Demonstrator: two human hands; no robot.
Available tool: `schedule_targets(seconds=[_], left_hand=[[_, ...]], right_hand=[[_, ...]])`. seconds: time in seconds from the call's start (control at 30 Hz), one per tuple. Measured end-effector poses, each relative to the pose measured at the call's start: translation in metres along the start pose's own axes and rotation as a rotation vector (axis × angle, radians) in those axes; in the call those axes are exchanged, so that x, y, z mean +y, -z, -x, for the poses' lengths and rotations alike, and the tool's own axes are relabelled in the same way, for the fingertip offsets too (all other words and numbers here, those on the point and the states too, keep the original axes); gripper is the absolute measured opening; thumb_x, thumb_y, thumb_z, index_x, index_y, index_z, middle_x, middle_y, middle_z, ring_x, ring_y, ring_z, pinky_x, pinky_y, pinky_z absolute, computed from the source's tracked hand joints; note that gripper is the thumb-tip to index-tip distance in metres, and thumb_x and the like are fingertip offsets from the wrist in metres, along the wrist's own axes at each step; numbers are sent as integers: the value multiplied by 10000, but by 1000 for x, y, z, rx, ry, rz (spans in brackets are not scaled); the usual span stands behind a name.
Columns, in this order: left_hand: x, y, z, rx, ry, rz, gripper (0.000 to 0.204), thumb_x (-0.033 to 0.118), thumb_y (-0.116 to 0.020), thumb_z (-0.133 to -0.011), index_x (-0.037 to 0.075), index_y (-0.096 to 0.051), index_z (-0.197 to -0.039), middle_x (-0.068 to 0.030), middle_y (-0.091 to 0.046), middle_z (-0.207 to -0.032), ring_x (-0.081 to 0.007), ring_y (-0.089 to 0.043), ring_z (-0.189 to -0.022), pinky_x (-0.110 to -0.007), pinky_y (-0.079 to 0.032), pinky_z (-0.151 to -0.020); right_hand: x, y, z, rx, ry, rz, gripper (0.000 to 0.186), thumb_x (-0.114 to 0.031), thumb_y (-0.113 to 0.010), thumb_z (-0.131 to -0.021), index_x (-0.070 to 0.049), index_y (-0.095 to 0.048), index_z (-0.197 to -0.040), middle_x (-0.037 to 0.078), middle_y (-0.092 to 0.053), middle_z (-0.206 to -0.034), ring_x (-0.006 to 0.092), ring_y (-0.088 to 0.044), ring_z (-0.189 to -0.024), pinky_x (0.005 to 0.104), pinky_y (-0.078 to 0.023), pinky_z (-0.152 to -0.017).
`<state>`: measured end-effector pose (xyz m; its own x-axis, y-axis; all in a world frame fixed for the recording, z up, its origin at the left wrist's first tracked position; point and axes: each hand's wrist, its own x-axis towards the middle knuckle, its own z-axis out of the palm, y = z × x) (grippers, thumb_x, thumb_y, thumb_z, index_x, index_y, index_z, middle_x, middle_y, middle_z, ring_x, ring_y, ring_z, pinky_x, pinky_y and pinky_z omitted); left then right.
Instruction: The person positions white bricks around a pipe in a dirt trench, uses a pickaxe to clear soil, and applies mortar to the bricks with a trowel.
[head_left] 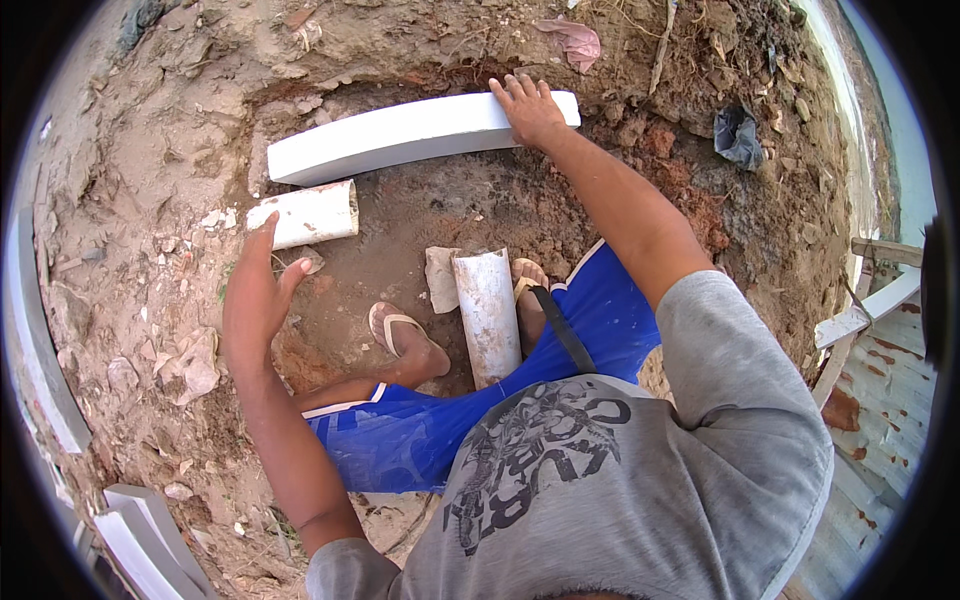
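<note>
My right hand (530, 112) grips a long white rectangular beam (390, 135) near its right end, fingers over the top. My left hand (270, 290) is open at the left end of a short, dirty white pipe (315, 212), fingertips at it and thumb apart. This pipe lies just below the beam's left end. A second, longer pipe piece (485, 320) lies between my sandaled feet (405, 335), beside a flat stone (440, 280). The beam and pipes are in a shallow dug hollow of damp soil (420, 210).
More white beams (140, 540) lie at the lower left and far left. A crumpled dark plastic bag (738, 135) and a pink scrap (575, 45) are on the rough earth. Rusty corrugated sheeting (880, 420), wooden pieces and a pale wall edge (850, 120) bound the right side.
</note>
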<state>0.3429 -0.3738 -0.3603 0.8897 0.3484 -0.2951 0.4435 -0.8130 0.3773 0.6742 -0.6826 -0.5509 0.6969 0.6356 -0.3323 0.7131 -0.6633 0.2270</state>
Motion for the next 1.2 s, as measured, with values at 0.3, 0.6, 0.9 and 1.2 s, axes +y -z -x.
schedule_targets(seconds=[0.3,0.6,0.9,1.2], left_hand=[[-7,15,11,73,48,0,704,203,-770,-869,37,-461,-1480,-244,-572,-1391,-400,-563,-1276,-445,-458,-1060],[0,15,13,60,47,48,707,187,-761,-875,47,-451,-1494,-231,-562,-1424,-374,-547,-1318,-420,-438,-1086],[-1,21,20,118,17,47,687,178,-761,-872,30,-465,-1474,-237,-572,-1400,-389,-560,-1289,-433,-451,-1069],[2,30,27,132,60,56,686,159,-762,-868,41,-469,-1477,-233,-572,-1407,-385,-552,-1304,-425,-439,-1086]], right_hand=[[-10,-10,-5,-27,-9,27,1052,-128,-772,-846,-163,-76,-1634,196,-293,-1623,394,-298,-1494,532,-281,-1213],[-4,-23,-6,59,-30,9,1006,-91,-746,-850,-179,-118,-1631,191,-336,-1594,387,-322,-1481,524,-293,-1204],[-4,-26,-9,44,-53,12,880,-97,-631,-935,-195,-104,-1633,183,-326,-1600,386,-310,-1488,532,-266,-1219],[-9,-16,-8,10,-43,33,951,-62,-675,-885,-185,-98,-1630,180,-325,-1605,379,-307,-1492,530,-266,-1221]])
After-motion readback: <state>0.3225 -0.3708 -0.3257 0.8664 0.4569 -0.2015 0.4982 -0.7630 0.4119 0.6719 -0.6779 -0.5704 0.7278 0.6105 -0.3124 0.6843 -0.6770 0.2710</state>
